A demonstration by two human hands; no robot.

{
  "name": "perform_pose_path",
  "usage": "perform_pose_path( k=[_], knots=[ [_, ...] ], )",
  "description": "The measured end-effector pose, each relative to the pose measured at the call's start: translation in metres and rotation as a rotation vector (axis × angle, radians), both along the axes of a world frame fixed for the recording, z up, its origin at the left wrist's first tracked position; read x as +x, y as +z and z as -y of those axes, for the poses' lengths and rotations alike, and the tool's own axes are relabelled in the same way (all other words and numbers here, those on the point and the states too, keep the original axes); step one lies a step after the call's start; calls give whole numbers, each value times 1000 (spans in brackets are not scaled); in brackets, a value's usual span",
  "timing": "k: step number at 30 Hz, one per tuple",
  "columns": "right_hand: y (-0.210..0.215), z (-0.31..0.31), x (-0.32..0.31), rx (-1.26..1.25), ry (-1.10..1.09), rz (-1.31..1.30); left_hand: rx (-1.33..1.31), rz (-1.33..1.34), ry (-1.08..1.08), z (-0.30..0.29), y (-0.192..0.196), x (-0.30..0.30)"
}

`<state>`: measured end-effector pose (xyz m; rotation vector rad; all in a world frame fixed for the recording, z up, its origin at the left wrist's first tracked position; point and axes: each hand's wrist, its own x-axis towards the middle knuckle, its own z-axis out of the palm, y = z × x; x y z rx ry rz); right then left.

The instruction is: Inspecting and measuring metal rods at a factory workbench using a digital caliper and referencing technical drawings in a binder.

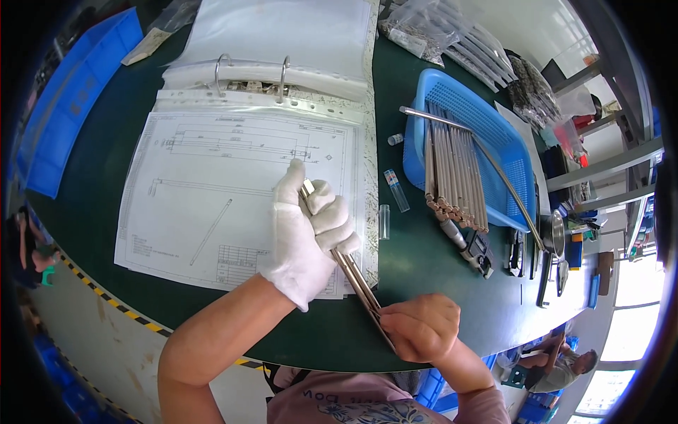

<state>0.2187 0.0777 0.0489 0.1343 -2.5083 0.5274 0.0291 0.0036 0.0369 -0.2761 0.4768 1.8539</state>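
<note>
My left hand, in a white glove, is closed around the upper part of a few slim metal rods. Its extended index finger points at a technical drawing in a plastic sleeve of an open ring binder. The rods slant down to the right across the sheet's edge. At their lower end my bare right hand is closed on them with bent fingers, near the table's front edge. How many rods there are, I cannot tell.
A blue basket on the right holds a bundle of metal rods, with a longer rod across it. Nearby lie a digital micrometer and small clear tubes. A blue bin stands left. Another person sits at right.
</note>
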Motion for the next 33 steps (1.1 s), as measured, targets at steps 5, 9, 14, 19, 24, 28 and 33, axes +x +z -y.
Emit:
perform_pose_path(
  k=[5, 9, 14, 19, 24, 28, 33],
  knots=[
    [0, 5, -2, 63, -21, 2, 7, 13, -12, 1, 0, -1],
    [-1, -1, -1, -169, -25, 67, -15, 0, -12, -1, 1, -1],
    [16, -8, -16, -309, -58, 182, -74, -21, -10, -1, 5, 1],
    [4, -14, -46, -240, -50, 64, -102, -39, -20, 1, 6, 2],
    [-1, -15, -50, -269, -31, 28, -114, -63, -18, 1, 8, 3],
    [-2, -15, -52, -255, -25, 15, -138, -55, -15, 1, 9, 2],
    [-1, -9, -51, 74, 5, -60, -85, -56, -37, 0, 7, 1]
  ],
)
